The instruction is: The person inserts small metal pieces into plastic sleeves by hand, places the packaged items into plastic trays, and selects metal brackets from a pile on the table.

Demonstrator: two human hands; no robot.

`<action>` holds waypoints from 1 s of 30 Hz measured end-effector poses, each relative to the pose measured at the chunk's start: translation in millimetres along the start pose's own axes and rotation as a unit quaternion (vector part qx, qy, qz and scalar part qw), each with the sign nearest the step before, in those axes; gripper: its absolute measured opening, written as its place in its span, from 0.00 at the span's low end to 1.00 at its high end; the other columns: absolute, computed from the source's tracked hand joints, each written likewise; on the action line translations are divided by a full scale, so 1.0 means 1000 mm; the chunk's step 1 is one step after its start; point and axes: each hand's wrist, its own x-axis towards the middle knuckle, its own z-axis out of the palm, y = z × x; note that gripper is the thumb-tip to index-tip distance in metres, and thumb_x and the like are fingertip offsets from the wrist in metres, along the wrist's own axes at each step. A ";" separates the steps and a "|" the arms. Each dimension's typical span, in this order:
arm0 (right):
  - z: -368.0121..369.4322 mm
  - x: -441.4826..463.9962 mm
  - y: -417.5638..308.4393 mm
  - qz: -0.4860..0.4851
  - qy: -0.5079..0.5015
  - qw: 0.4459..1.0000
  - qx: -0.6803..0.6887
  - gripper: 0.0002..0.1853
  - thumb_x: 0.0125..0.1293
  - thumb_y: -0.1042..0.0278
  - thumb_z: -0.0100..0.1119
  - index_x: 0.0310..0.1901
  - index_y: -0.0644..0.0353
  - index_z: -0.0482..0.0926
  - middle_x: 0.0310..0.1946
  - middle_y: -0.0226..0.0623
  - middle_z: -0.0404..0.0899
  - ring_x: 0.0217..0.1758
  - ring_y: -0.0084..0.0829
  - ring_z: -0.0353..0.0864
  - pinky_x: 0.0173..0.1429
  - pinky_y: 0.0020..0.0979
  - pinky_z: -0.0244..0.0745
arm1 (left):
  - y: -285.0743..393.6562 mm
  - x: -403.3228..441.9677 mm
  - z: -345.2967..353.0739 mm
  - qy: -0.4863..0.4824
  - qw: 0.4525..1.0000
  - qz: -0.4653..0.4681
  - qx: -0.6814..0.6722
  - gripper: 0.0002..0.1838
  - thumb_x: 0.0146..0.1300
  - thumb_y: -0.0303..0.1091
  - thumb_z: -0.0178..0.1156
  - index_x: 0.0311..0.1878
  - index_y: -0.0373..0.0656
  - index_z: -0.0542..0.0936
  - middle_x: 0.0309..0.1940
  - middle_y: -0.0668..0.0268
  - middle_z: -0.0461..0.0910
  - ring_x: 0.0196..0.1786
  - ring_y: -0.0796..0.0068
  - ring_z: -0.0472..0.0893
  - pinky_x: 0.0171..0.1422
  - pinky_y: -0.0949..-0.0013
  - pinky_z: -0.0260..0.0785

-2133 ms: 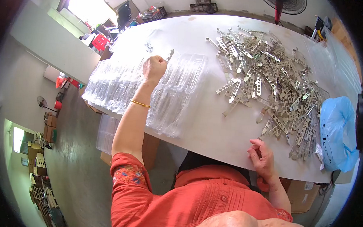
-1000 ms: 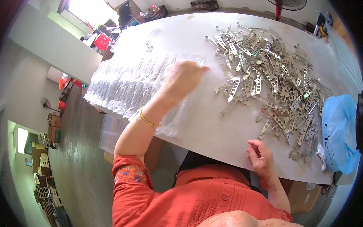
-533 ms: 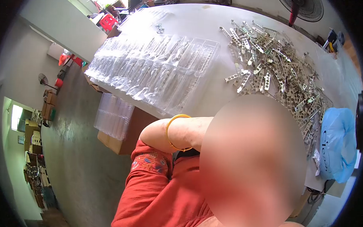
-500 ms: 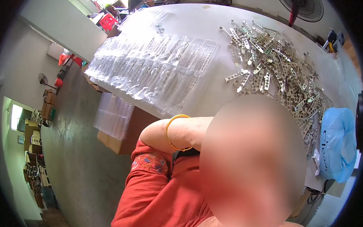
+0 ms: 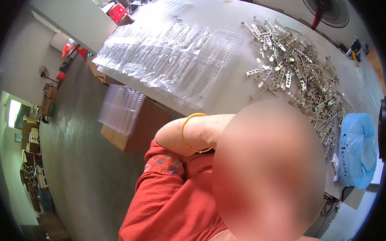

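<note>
A blurred oval covers the lower middle of the head view and hides both of my hands. My left forearm, with a gold bangle (image 5: pixel 185 133) round it, runs rightward into this blur. Beyond it on the white table (image 5: pixel 228 96), clear plastic trays (image 5: pixel 224 47) hold rows of thin metal pieces, many under crinkled clear film. A loose heap of perforated metal brackets (image 5: pixel 303 77) lies on the table's right half. What my hands hold or touch cannot be made out.
A blue plastic bag (image 5: pixel 357 149) stands at the table's right edge, near clear plastic sheeting (image 5: pixel 360 84). Left of my body, clear empty trays (image 5: pixel 121 108) rest on a cardboard box (image 5: pixel 148 127). A fan (image 5: pixel 328 10) is beyond the table, and a red chair (image 5: pixel 118 12) is at the upper left.
My left hand has gone from above the trays back toward my body and behind the blur. My right hand, earlier at the table's front edge, is now hidden too. The view has shifted.
</note>
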 end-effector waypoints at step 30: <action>0.009 0.002 0.010 0.034 0.022 0.995 -0.089 0.06 0.70 0.77 0.59 0.47 0.61 0.80 0.30 0.32 0.82 0.28 0.20 0.80 0.33 0.24 0.75 | -0.217 -0.112 0.051 0.309 0.913 -0.142 0.227 0.25 0.71 0.41 0.61 0.17 0.38 0.74 0.14 0.51 0.72 0.16 0.51 0.73 0.22 0.55 0.63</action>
